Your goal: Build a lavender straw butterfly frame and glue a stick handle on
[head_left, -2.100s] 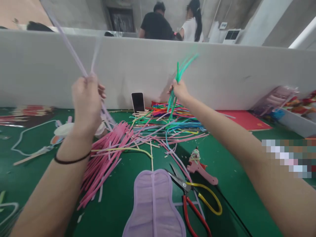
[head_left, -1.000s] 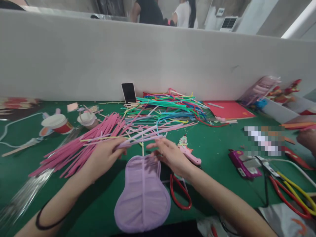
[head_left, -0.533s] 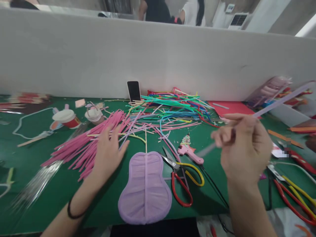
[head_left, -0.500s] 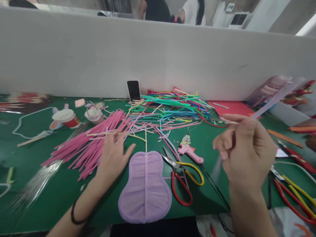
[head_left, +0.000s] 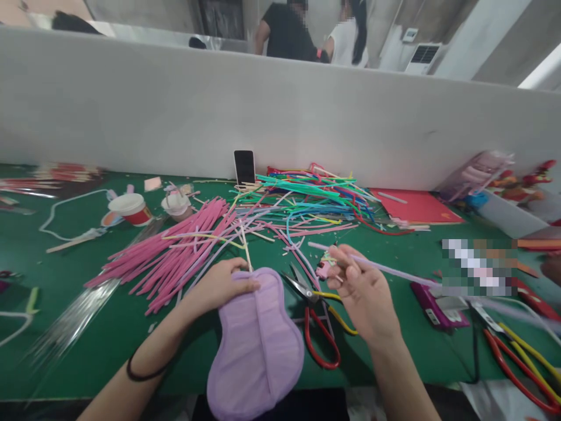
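A lilac figure-eight shaped piece with a ridge down its middle is tilted near the table's front edge, a thin pale stick sticking out of its top. My left hand pinches the top of this piece, thumb on its face. Over to the right, my right hand holds a long lilac pipe cleaner between closed fingers; its far end runs off to the right, blurred. Scissors with red and yellow handles lie between the piece and my right hand. A pink glue gun is partly hidden behind that hand.
Pink pipe cleaners lie at the left, multicoloured ones at the back near a phone. Paper cups stand back left. Further right are a purple box and more scissors. People stand beyond the partition.
My left hand has moved right from the pink pipe cleaners and gripped the lilac piece, which has tilted. My right hand has moved left and lower with the lilac pipe cleaner.
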`<move>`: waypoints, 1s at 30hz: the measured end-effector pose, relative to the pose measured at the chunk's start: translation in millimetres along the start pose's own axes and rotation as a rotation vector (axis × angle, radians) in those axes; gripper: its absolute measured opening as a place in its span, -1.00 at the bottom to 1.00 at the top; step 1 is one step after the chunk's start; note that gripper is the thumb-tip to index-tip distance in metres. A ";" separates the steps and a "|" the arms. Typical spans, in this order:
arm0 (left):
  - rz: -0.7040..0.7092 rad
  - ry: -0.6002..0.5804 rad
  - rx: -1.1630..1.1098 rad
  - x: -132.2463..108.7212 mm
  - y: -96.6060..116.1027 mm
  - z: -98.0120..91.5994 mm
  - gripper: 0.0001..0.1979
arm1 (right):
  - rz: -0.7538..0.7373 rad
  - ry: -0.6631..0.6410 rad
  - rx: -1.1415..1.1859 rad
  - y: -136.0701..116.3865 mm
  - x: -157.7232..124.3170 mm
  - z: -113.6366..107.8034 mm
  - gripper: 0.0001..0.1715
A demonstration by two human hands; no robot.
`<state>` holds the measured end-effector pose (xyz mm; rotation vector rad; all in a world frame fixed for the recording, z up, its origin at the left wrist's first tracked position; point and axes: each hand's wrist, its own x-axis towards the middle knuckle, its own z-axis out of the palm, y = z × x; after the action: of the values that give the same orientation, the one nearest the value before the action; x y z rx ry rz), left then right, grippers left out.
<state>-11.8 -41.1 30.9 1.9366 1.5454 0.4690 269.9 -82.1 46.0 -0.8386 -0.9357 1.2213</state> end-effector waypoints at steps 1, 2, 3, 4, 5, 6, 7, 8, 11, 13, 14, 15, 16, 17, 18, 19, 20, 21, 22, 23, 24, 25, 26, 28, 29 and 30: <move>0.021 0.043 -0.032 -2.6 7.5 -6.5 -0.69 | -0.028 0.006 -0.041 2.6 -4.0 3.4 -0.83; 0.029 0.123 -0.046 -5.5 15.9 -12.6 -0.69 | -0.071 0.012 -0.096 4.2 -8.2 8.1 -0.84; 0.042 0.216 -0.045 -8.9 24.5 -18.1 -0.68 | -0.124 0.015 -0.165 4.9 -12.6 13.9 -0.81; 0.063 0.295 -0.033 -12.4 32.9 -22.4 -0.68 | -0.186 0.019 -0.234 5.1 -16.9 20.6 -0.80; 0.095 0.398 -0.014 -15.7 40.4 -25.0 -0.69 | -0.253 0.021 -0.293 5.1 -21.3 27.8 -0.79; 0.132 0.493 0.018 -18.6 46.7 -25.9 -0.70 | -0.311 0.020 -0.339 5.4 -25.4 35.1 -0.79; 0.164 0.566 0.061 -20.7 51.5 -24.9 -0.72 | -0.361 0.026 -0.367 6.7 -29.3 42.3 -0.77; 0.188 0.630 0.108 -21.9 54.9 -22.4 -0.74 | -0.402 0.031 -0.383 9.2 -32.8 49.0 -0.74; 0.222 0.727 0.197 -21.2 59.7 -9.5 -0.75 | -0.516 0.069 -0.367 23.6 -39.1 64.5 -0.61; 0.232 0.755 0.183 -19.6 61.8 -1.4 -0.75 | -0.572 0.102 -0.348 35.5 -39.0 70.6 -0.54; 0.234 0.761 0.169 -19.1 63.3 1.5 -0.76 | -0.599 0.106 -0.359 40.9 -37.6 72.7 -0.50; 0.231 0.763 0.158 -18.9 65.0 3.5 -0.77 | -0.634 0.106 -0.384 45.4 -35.5 74.4 -0.47; 0.223 0.766 0.149 -19.1 66.8 4.8 -0.79 | -0.675 0.100 -0.421 48.9 -32.9 75.7 -0.43; 0.216 0.771 0.143 -19.5 68.6 5.5 -0.80 | -0.726 0.093 -0.462 51.5 -30.0 77.0 -0.40; 0.216 0.776 0.136 -19.9 70.0 6.0 -0.81 | -0.777 0.086 -0.505 53.1 -27.2 78.0 -0.37; 0.222 0.784 0.125 -20.4 71.0 6.4 -0.83 | -0.821 0.079 -0.546 54.0 -24.6 79.0 -0.34; 0.231 0.798 0.111 -20.7 71.5 7.0 -0.83 | -0.854 0.070 -0.583 54.4 -22.5 79.8 -0.32; 0.236 0.819 0.090 -20.9 71.4 7.8 -0.83 | -0.875 0.057 -0.618 54.4 -20.8 80.4 -0.31; 0.233 0.839 0.062 -21.1 70.9 9.0 -0.80 | -0.889 0.041 -0.648 54.1 -19.5 80.6 -0.30; 0.221 0.861 0.026 -21.4 70.1 10.3 -0.75 | -0.898 0.027 -0.673 53.8 -18.7 80.5 -0.29; 0.204 0.883 -0.010 -21.7 69.2 11.7 -0.70 | -0.901 0.017 -0.694 53.4 -18.2 80.1 -0.28; 0.190 0.907 -0.036 -22.0 68.3 13.0 -0.67 | -0.908 0.016 -0.712 53.0 -17.9 79.5 -0.26; 0.185 0.931 -0.047 -22.5 67.7 14.1 -0.69 | -0.915 0.016 -0.731 52.6 -17.6 78.9 -0.24; 0.203 0.953 -0.021 -23.4 67.3 14.9 -0.77 | -0.925 0.003 -0.764 51.8 -16.8 77.7 -0.20; 0.221 0.954 0.005 -23.8 67.5 14.7 -0.82 | -0.926 -0.011 -0.776 51.4 -16.3 77.4 -0.18; 0.245 0.948 0.044 -24.1 67.9 14.1 -0.87 | -0.924 -0.027 -0.786 51.0 -15.6 77.3 -0.17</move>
<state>41.3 -76.7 67.0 2.0530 1.8340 1.6460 177.9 -87.2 27.9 -0.8134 -1.6172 0.0345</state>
